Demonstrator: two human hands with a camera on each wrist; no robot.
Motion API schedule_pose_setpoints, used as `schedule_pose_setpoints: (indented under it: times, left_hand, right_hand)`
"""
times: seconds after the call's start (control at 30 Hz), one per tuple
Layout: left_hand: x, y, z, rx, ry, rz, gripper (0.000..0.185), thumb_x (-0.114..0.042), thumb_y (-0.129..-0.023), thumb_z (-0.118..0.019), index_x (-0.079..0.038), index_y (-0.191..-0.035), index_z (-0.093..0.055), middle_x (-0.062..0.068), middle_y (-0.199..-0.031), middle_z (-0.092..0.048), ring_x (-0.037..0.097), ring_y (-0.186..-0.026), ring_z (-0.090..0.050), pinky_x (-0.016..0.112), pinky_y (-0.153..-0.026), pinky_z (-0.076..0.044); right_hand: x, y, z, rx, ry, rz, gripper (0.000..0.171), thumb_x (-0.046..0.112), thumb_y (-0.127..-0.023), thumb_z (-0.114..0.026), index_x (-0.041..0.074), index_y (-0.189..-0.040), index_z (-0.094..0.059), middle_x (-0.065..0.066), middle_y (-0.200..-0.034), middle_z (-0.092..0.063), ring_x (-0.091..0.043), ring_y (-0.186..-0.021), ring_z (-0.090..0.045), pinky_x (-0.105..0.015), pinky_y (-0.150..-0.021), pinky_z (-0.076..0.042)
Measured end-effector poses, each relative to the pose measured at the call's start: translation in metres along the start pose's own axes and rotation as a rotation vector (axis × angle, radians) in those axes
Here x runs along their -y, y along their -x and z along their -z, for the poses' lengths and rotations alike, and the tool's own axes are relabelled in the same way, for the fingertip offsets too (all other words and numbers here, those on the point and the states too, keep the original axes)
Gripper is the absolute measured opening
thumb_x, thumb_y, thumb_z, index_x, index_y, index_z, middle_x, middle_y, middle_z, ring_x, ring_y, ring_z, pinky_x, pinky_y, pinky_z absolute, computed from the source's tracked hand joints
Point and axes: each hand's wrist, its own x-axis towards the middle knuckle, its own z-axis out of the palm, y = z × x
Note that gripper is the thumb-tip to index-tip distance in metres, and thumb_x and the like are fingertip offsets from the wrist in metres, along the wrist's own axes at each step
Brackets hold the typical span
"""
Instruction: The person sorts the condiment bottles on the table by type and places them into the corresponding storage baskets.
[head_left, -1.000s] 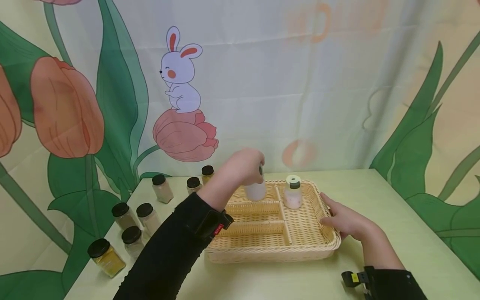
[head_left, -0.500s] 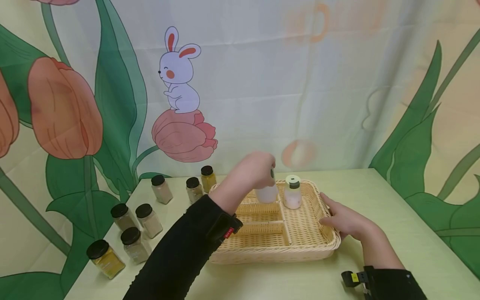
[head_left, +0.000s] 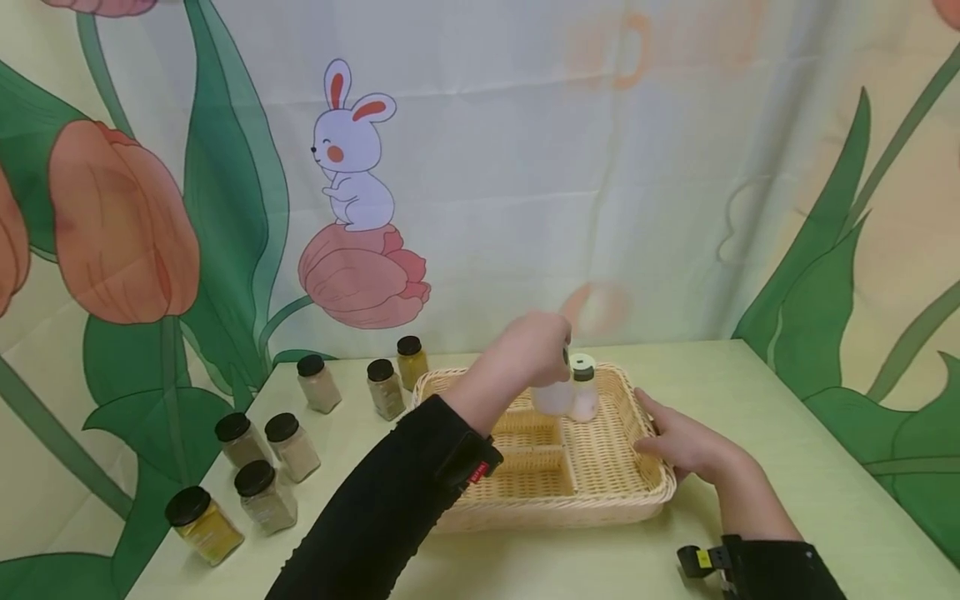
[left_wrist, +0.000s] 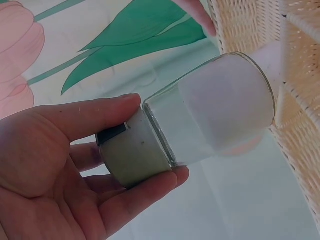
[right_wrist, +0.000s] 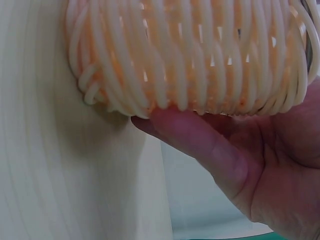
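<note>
My left hand [head_left: 534, 348] pinches the pale green lid [left_wrist: 137, 152] of a glass shaker jar [left_wrist: 215, 110] with white contents. In the head view that jar hangs over the back of a wicker basket [head_left: 547, 505], beside the basket's long divider. A similar white shaker jar [head_left: 584, 402] stands upright in the right compartment; the held one overlaps its left side. My right hand [head_left: 686, 440] grips the basket's right end, thumb over the rim. In the right wrist view, a finger [right_wrist: 200, 140] lies along the lower edge of the woven wall [right_wrist: 190, 60].
Several black-lidded spice jars stand to the left of the basket, among them a yellow one [head_left: 206, 529] in front and another yellow one [head_left: 412, 363] at the back. A printed curtain [head_left: 480, 208] hangs behind the table [head_left: 787, 400].
My left hand has carried the shaker jar rightward, from the back left compartment toward the jar standing on the right. My right hand keeps its hold on the basket.
</note>
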Motion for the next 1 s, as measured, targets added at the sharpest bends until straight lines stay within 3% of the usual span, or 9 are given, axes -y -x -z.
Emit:
schedule_pose_setpoints:
  times: [0.37, 0.4, 0.47, 0.6, 0.67, 1.0]
  left_hand:
    - [-0.011, -0.013, -0.017, -0.064, 0.04, -0.042, 0.034, -0.016, -0.082, -0.083, -0.009, -0.111, -0.067, 0.0, -0.104, -0.063, 0.014, -0.08, -0.06, 0.026, -0.061, -0.051]
    - [-0.012, -0.013, -0.018, -0.063, 0.047, -0.039, 0.034, -0.015, -0.082, -0.083, -0.009, -0.11, -0.066, 0.001, -0.114, -0.062, 0.014, -0.079, -0.059, 0.026, -0.06, -0.051]
    - [-0.014, -0.013, -0.02, -0.066, 0.057, -0.038, 0.031, -0.014, -0.082, -0.084, -0.01, -0.107, -0.066, 0.001, -0.115, -0.059, 0.013, -0.077, -0.059, 0.025, -0.06, -0.051]
    - [-0.019, -0.013, -0.025, -0.063, 0.064, -0.027, 0.026, -0.016, -0.084, -0.083, -0.012, -0.103, -0.065, -0.001, -0.109, -0.06, 0.012, -0.075, -0.059, 0.026, -0.06, -0.051]
    - [-0.021, -0.014, -0.028, -0.052, 0.067, -0.022, 0.025, -0.017, -0.086, -0.082, -0.012, -0.104, -0.065, -0.003, -0.095, -0.061, 0.012, -0.075, -0.06, 0.027, -0.061, -0.052]
    - [-0.027, -0.022, -0.048, -0.043, 0.052, -0.004, 0.018, -0.02, -0.09, -0.078, -0.014, -0.101, -0.065, -0.005, -0.085, -0.062, 0.01, -0.07, -0.058, 0.027, -0.058, -0.051]
  right_hand:
    - [0.0, 0.0, -0.004, 0.009, -0.021, 0.011, 0.092, 0.009, -0.099, -0.059, 0.013, -0.164, 0.005, -0.041, -0.156, -0.017, -0.03, -0.068, -0.069, -0.047, -0.054, -0.058]
    - [0.001, 0.0, -0.003, 0.008, -0.016, 0.011, 0.092, 0.009, -0.099, -0.06, 0.013, -0.164, 0.005, -0.041, -0.156, -0.016, -0.029, -0.069, -0.069, -0.046, -0.054, -0.058]
    - [0.001, 0.0, -0.003, 0.005, -0.008, 0.007, 0.092, 0.01, -0.099, -0.06, 0.013, -0.164, 0.005, -0.041, -0.157, -0.014, -0.028, -0.07, -0.069, -0.046, -0.054, -0.058]
    - [0.002, 0.001, -0.002, 0.002, -0.004, 0.01, 0.092, 0.01, -0.099, -0.06, 0.013, -0.164, 0.005, -0.042, -0.157, -0.014, -0.028, -0.073, -0.068, -0.046, -0.054, -0.057]
    - [0.003, 0.001, -0.002, 0.002, -0.005, 0.011, 0.091, 0.01, -0.099, -0.06, 0.013, -0.164, 0.005, -0.042, -0.157, -0.014, -0.027, -0.073, -0.068, -0.046, -0.054, -0.057]
    - [0.003, 0.002, -0.001, 0.001, -0.001, 0.008, 0.091, 0.009, -0.099, -0.06, 0.012, -0.164, 0.004, -0.042, -0.156, -0.015, -0.028, -0.075, -0.068, -0.046, -0.055, -0.058]
